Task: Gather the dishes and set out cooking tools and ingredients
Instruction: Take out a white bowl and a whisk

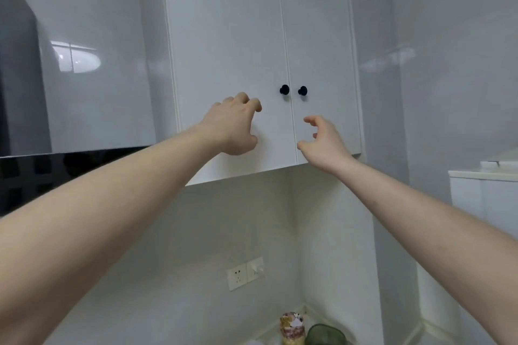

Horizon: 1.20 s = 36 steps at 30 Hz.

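A white wall cabinet (229,36) hangs ahead with two doors, both shut. Each door carries a black round knob: the left knob (284,89) and the right knob (302,90) sit side by side at the centre seam. My left hand (234,126) is raised in front of the left door, fingers curled and apart, just below and left of its knob. My right hand (325,140) is lifted before the right door, fingers spread, below its knob. Neither hand holds anything or touches a knob.
A grey range hood (78,64) with a black underside is at the left. A wall socket (238,276) sits on the white wall below the cabinet. A patterned jar (293,328) and a green lid (325,335) stand in the corner. A white appliance (482,204) is at the right.
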### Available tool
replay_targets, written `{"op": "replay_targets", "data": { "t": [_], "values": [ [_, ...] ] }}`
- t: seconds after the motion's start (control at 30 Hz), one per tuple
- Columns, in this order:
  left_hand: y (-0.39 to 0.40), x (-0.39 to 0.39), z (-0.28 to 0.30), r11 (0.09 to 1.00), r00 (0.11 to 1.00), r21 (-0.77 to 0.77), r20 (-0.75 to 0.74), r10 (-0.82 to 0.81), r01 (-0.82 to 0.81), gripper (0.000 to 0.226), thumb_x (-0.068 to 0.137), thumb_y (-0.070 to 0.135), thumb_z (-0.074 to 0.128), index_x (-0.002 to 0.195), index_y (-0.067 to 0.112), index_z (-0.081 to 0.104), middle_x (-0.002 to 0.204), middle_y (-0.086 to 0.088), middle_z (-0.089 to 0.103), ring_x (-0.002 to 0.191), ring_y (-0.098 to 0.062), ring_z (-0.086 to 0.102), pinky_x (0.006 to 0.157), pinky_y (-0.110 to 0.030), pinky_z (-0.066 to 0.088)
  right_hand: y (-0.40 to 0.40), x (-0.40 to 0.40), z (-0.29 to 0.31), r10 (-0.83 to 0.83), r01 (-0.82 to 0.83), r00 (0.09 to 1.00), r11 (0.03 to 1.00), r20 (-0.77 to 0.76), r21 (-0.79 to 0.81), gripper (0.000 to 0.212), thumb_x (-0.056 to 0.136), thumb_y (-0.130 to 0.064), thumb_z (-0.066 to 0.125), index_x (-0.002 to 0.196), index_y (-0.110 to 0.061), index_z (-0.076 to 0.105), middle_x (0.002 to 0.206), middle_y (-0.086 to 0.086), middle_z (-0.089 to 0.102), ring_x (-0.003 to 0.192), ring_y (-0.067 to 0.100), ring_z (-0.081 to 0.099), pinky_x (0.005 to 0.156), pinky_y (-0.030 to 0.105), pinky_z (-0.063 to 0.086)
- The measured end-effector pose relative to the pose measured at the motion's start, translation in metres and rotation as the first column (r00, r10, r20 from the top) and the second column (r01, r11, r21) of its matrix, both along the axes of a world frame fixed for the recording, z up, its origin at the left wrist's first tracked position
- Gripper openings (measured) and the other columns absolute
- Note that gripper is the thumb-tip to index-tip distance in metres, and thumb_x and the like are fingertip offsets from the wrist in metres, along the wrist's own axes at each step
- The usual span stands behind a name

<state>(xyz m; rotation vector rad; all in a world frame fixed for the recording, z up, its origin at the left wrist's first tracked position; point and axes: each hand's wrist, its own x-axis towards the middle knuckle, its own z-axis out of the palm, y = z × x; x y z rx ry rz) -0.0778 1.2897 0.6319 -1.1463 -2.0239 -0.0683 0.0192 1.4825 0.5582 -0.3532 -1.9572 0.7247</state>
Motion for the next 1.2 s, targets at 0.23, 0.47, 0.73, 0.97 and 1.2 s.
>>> {"op": "replay_targets", "data": {
  "t": [0.23, 0.47, 0.73, 0.97, 1.2],
  "values": [
    [0.078, -0.02, 0.017, 0.997, 0.994, -0.013, -0.072, 0.079, -0.08, 0.079, 0.084, 0.03, 0.06, 0.153, 0.023, 0.023, 0.141, -0.006, 0.041, 0.126, -0.029, 0.044, 0.101, -0.04, 0.039, 0.066, -0.06, 0.018, -0.046, 0.048, 0.999, 0.992, 0.016, -0.115, 0.071, 0.091, -0.02, 0.055, 0.155, -0.018, 0.025, 0.157, 0.006, 0.029, 0.14, 0.03, 0.04, 0.113, 0.044, 0.038],
    [0.132, -0.021, 0.028, 0.993, 0.997, 0.094, -0.017, 0.069, -0.067, 0.089, 0.081, 0.026, 0.062, 0.154, 0.023, 0.012, 0.131, -0.004, 0.041, 0.101, -0.03, 0.053, 0.074, -0.038, 0.042, 0.107, -0.103, 0.019, -0.135, 0.131, 0.99, 0.985, -0.028, -0.111, 0.066, 0.103, -0.033, 0.04, 0.16, -0.014, 0.013, 0.168, 0.01, 0.008, 0.153, 0.031, 0.013, 0.125, 0.04, 0.012],
    [0.156, -0.025, 0.032, 0.967, 0.993, 0.242, -0.063, 0.095, -0.077, 0.044, 0.084, 0.022, 0.058, 0.124, 0.015, 0.04, 0.119, -0.005, 0.047, 0.076, -0.029, 0.05, 0.062, -0.037, 0.038, 0.118, -0.126, 0.001, -0.179, 0.169, 0.98, 0.979, -0.089, -0.11, 0.067, 0.104, -0.046, 0.033, 0.162, -0.025, 0.007, 0.17, 0.003, -0.001, 0.156, 0.027, 0.002, 0.126, 0.044, 0.009],
    [0.163, -0.016, 0.042, 0.949, 0.998, 0.308, 0.038, 0.059, -0.068, 0.027, 0.089, 0.022, 0.052, 0.114, 0.015, 0.044, 0.113, -0.003, 0.053, 0.081, -0.03, 0.052, 0.065, -0.036, 0.037, 0.12, -0.118, 0.01, -0.088, 0.065, 0.989, 0.98, -0.116, -0.187, 0.063, 0.105, -0.044, 0.037, 0.161, -0.027, 0.016, 0.17, 0.003, 0.003, 0.155, 0.026, 0.006, 0.125, 0.043, 0.009],
    [0.146, 0.015, 0.041, 0.907, 0.99, 0.413, 0.063, -0.123, 0.086, 0.018, 0.091, 0.031, 0.047, 0.104, 0.018, 0.047, 0.097, 0.002, 0.054, 0.083, -0.03, 0.054, 0.064, -0.034, 0.035, 0.115, -0.067, 0.03, 0.038, -0.134, 0.965, 0.923, -0.259, -0.362, 0.05, 0.107, -0.041, 0.031, 0.15, -0.019, 0.041, 0.157, 0.007, 0.034, 0.136, 0.028, 0.045, 0.111, 0.037, 0.033]
  ]
}}
